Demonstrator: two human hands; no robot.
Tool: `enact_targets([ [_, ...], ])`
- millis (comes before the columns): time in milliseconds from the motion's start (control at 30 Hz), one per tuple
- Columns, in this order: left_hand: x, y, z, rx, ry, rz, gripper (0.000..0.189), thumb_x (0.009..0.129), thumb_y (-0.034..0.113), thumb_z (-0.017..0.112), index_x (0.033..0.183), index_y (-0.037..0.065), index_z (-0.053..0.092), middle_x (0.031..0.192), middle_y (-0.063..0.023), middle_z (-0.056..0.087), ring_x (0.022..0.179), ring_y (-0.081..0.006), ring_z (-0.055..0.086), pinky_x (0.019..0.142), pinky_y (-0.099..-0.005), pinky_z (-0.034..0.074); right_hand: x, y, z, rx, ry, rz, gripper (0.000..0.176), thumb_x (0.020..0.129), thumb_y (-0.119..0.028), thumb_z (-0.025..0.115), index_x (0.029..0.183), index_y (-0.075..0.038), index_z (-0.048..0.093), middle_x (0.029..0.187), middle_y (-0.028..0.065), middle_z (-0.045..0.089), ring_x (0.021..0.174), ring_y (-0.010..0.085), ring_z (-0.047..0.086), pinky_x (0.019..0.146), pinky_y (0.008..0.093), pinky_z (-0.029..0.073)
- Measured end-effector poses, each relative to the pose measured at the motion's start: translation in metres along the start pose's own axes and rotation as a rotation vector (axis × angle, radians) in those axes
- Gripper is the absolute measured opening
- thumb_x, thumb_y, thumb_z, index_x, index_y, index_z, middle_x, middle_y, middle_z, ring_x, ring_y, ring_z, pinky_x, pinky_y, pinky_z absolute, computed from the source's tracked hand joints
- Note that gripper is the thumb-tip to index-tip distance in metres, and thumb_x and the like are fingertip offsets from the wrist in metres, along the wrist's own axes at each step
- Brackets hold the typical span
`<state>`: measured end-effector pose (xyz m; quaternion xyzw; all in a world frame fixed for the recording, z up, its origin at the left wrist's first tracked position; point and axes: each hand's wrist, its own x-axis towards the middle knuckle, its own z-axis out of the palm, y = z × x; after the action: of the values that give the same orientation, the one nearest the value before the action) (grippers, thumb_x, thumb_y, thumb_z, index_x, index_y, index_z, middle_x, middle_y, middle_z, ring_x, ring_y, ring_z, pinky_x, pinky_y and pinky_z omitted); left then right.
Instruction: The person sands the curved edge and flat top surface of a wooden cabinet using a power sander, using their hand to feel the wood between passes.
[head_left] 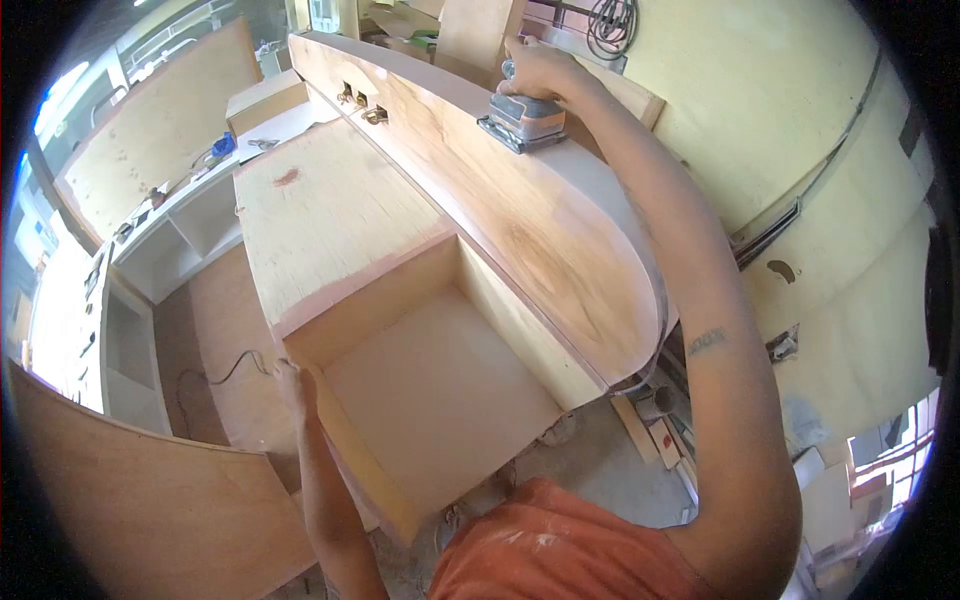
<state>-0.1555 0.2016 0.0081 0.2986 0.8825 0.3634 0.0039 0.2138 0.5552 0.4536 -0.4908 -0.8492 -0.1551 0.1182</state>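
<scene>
An electric sander point(523, 122) rests on the curved top edge of a long wooden panel point(520, 215). My right hand point(545, 72) is closed around the sander's upper part, with the arm stretched far forward. Below the panel stands a wooden cabinet point(335, 215) with an open box compartment point(440, 380) at its near end. My left hand point(293, 383) is at the outer left edge of that compartment, near a thin dark cable point(225, 378); its fingers are small and partly hidden, so their hold is unclear.
White shelving point(185, 240) with a blue tool point(222, 146) on it stands at the left. A curved wooden panel point(170, 480) fills the lower left. Pale curved sheets point(790, 130) rise at the right. Wood offcuts point(650, 430) lie on the floor.
</scene>
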Motion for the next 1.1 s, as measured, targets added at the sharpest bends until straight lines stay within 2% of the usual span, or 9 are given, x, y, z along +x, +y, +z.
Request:
enact_targets([
  [200, -0.005, 0.009, 0.000, 0.034, -0.020, -0.067, 0.031, 0.102, 0.020, 0.040, 0.113, -0.007, 0.049, 0.118, -0.0324, 0.055, 0.102, -0.0528, 0.058, 0.085, -0.0562, 0.048, 0.042, 0.013, 0.019, 0.016, -0.074, 0.093, 0.091, 0.079, -0.043, 0.078, 0.150, -0.005, 0.035, 0.148, 0.0276, 0.046, 0.130, 0.0427, 0.054, 0.104, 0.0494, 0.049],
  [400, 0.047, -0.120, 0.092, 0.669, 0.149, 0.269, 0.012, 0.097, 0.019, 0.052, 0.095, 0.011, 0.061, 0.091, -0.0106, 0.062, 0.083, -0.0278, 0.062, 0.074, -0.0433, 0.051, -0.003, 0.040, 0.003, 0.037, -0.112, 0.052, 0.092, 0.078, -0.044, 0.077, 0.152, -0.010, 0.034, 0.150, 0.0221, 0.044, 0.130, 0.0393, 0.055, 0.104, 0.0547, 0.048],
  [467, 0.067, -0.165, 0.131, 0.833, 0.452, 0.357, 0.011, 0.095, 0.019, 0.056, 0.087, 0.017, 0.064, 0.082, -0.0028, 0.063, 0.076, -0.0197, 0.062, 0.071, -0.0395, 0.050, -0.025, 0.059, 0.003, 0.050, -0.049, 0.027, 0.087, 0.079, -0.045, 0.077, 0.148, -0.010, 0.038, 0.152, 0.0194, 0.045, 0.130, 0.0379, 0.056, 0.102, 0.0515, 0.049],
  [667, 0.048, -0.102, 0.071, 1.644, -0.127, 0.726, 0.012, 0.097, 0.015, 0.050, 0.092, 0.012, 0.060, 0.082, -0.0050, 0.059, 0.083, -0.0231, 0.063, 0.071, -0.0392, 0.050, -0.134, 0.084, -0.045, 0.139, -0.067, 0.031, 0.066, 0.081, -0.038, 0.079, 0.131, -0.007, 0.048, 0.136, 0.0195, 0.056, 0.118, 0.0389, 0.060, 0.097, 0.0465, 0.048],
  [700, 0.048, -0.093, 0.075, 1.642, -0.127, 0.732, 0.012, 0.097, 0.015, 0.050, 0.092, 0.012, 0.060, 0.082, -0.0050, 0.059, 0.083, -0.0231, 0.063, 0.071, -0.0392, 0.050, -0.149, 0.085, -0.049, 0.144, -0.051, 0.041, 0.064, 0.081, -0.037, 0.079, 0.129, -0.008, 0.048, 0.134, 0.0183, 0.058, 0.117, 0.0392, 0.060, 0.096, 0.0467, 0.048],
  [767, 0.047, -0.081, 0.082, 0.189, 0.260, -0.014, 0.014, 0.099, 0.017, 0.048, 0.100, 0.005, 0.056, 0.088, -0.0124, 0.061, 0.089, -0.0320, 0.064, 0.073, -0.0427, 0.051, -0.178, 0.091, -0.049, 0.177, 0.019, 0.036, 0.062, 0.082, -0.037, 0.079, 0.128, -0.008, 0.048, 0.132, 0.0176, 0.058, 0.115, 0.0392, 0.061, 0.095, 0.0468, 0.049],
  [900, 0.037, -0.082, 0.066, 0.124, 0.168, 0.153, 0.022, 0.100, 0.021, 0.049, 0.106, 0.001, 0.053, 0.094, -0.0193, 0.061, 0.089, -0.0424, 0.063, 0.076, -0.0498, 0.050, -0.235, 0.090, -0.061, 0.213, 0.070, 0.114, 0.061, 0.083, -0.037, 0.077, 0.128, -0.009, 0.047, 0.133, 0.0160, 0.057, 0.113, 0.0381, 0.063, 0.094, 0.0477, 0.051],
  [1000, 0.055, -0.107, 0.085, 0.955, -0.048, 0.363, 0.029, 0.102, 0.028, 0.048, 0.109, 0.000, 0.050, 0.098, -0.0248, 0.061, 0.091, -0.0486, 0.060, 0.080, -0.0536, 0.049, -0.260, 0.094, -0.060, 0.252, 0.048, 0.209, 0.060, 0.082, -0.035, 0.077, 0.127, -0.009, 0.047, 0.131, 0.0174, 0.057, 0.112, 0.0378, 0.063, 0.093, 0.0481, 0.052],
  [1100, 0.015, -0.048, 0.047, 0.082, 0.067, 0.009, 0.030, 0.104, 0.028, 0.044, 0.107, 0.000, 0.052, 0.099, -0.0247, 0.062, 0.091, -0.0474, 0.061, 0.080, -0.0512, 0.048, -0.263, 0.102, -0.052, 0.213, 0.133, 0.144, 0.061, 0.081, -0.035, 0.077, 0.127, -0.009, 0.047, 0.130, 0.0181, 0.057, 0.114, 0.0386, 0.063, 0.092, 0.0481, 0.052],
])
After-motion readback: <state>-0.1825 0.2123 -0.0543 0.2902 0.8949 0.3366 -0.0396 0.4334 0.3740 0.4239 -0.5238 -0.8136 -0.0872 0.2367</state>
